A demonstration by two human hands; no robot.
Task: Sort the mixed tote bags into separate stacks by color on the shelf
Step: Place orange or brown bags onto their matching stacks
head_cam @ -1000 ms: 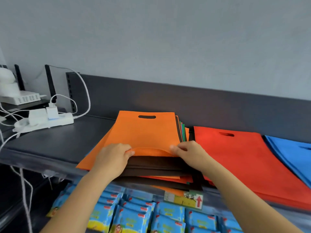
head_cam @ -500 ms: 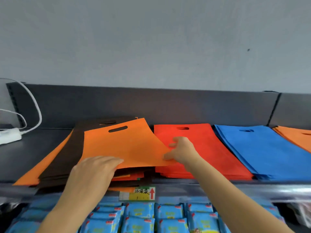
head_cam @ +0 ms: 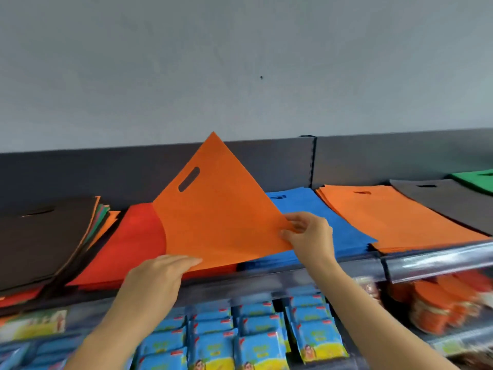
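Observation:
An orange tote bag (head_cam: 216, 217) with a slot handle is lifted and tilted above the shelf, one corner pointing up. My right hand (head_cam: 309, 236) pinches its right corner. My left hand (head_cam: 157, 279) lies flat with straight fingers at the bag's lower left edge. Under the bag lie a red stack (head_cam: 128, 247) and a blue stack (head_cam: 320, 212). The mixed pile (head_cam: 40, 236), brown on top, sits at the left. An orange stack (head_cam: 386, 214), a dark grey stack (head_cam: 448, 198) and a green stack (head_cam: 477, 180) follow to the right.
The dark shelf (head_cam: 266, 276) has a dark back panel (head_cam: 80, 174) against a grey wall. Below its front edge hang several blue snack packets (head_cam: 253, 340) and orange packets (head_cam: 440, 303) on the right.
The orange bag has left the mixed pile and travelled right and up, now over the red and blue stacks. My view has swung right, bringing the orange, grey and green stacks into sight.

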